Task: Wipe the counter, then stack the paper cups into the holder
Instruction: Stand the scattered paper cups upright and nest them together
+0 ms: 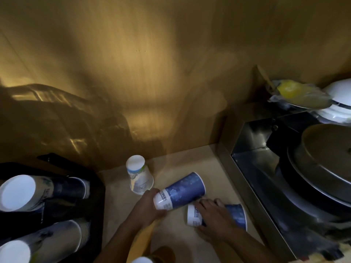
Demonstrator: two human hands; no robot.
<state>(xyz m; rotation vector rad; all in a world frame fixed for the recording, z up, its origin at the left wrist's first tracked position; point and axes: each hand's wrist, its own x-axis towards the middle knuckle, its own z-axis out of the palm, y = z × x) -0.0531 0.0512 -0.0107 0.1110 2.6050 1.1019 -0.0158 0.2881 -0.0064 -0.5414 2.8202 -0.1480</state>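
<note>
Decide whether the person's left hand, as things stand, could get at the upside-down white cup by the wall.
Probably yes, once freed: the white cup stands just beyond the left hand with bare counter between, but that hand already grips a blue cup.

I'm looking down at what reads as a drinks or food-service corner. Wood-panelled wall (152,73) at twelve o'clock, pale counter (190,168) below it. At nine, a black holder (95,196) carries stacked paper cups (43,192). At three, a steel-lined bay (250,145) with a big round metal lid (326,158); stacked white bowls (340,103) at two. Dim, warm light.
</note>
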